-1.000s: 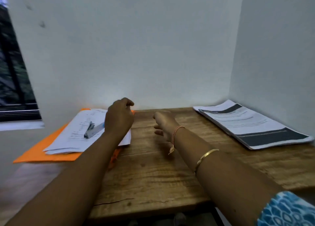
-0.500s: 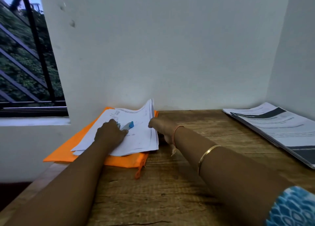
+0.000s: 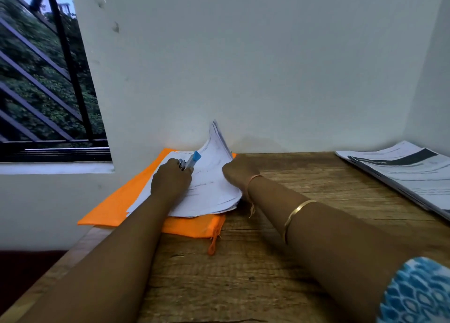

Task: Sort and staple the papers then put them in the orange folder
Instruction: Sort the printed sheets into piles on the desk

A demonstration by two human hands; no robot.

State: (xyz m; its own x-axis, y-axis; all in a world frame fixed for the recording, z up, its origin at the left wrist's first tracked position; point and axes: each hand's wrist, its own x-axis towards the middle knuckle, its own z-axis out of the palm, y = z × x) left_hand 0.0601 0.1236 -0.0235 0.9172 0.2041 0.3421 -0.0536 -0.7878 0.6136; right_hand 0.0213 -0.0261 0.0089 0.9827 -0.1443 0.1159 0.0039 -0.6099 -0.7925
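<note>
the person's left hand (image 3: 170,180) has its fingers curled round a small silver stapler with a blue end (image 3: 192,160), holding it on top of the loose stack of white printed papers (image 3: 209,188). that stack lies on the flat orange folder of soft fabric (image 3: 109,213), at the far left of the rough wooden table (image 3: 243,274), close to the wall. the right hand (image 3: 237,173) is at the stack's right edge, where the sheets curl up into a peak. its fingers are tucked behind the paper, so i cannot tell whether it pinches the sheets or only props them up.

to my eye this is the sorting step, the stapler being cleared off so the sheets can be leafed through. it would go best if the stapler were lifted straight off and set on bare wood within reach, not dragged across the top page. the raised edge wants a gentle bend, not a crease, and the stack should be squared before any staple goes in. the folder's orange zip pull (image 3: 213,242) hangs near the front, handy for later. a second pile of white papers with dark bands (image 3: 401,174) lies well apart on the right.
</note>
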